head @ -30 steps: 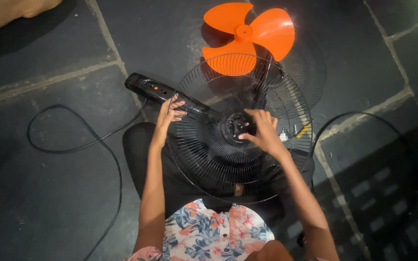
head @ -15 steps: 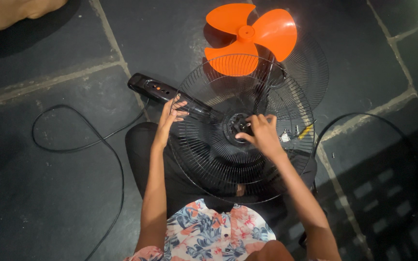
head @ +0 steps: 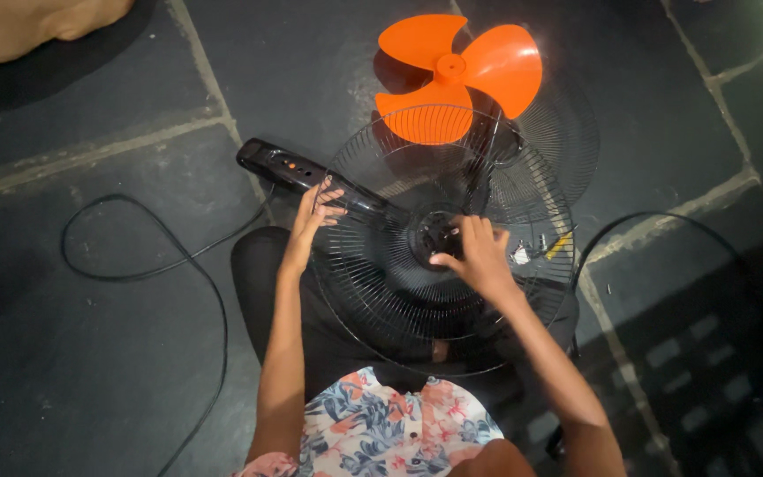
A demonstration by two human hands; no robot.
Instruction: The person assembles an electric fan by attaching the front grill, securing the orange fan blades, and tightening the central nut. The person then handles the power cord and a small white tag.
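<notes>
Steadying the black wire fan guard [head: 373,283] over your lap, your left hand [head: 315,210] rests spread-fingered on its rim while your right hand [head: 477,252] pinches at the fan hub [head: 434,234] in its centre; what the fingers hold there cannot be told. The orange fan blade [head: 457,75] is already off, lying beyond the guard on a second grille [head: 567,132]. The guard looks still attached. Small loose parts [head: 536,246] lie right of the guard, and a black cord [head: 134,265] loops on the stone floor [head: 90,380] to its left.
</notes>
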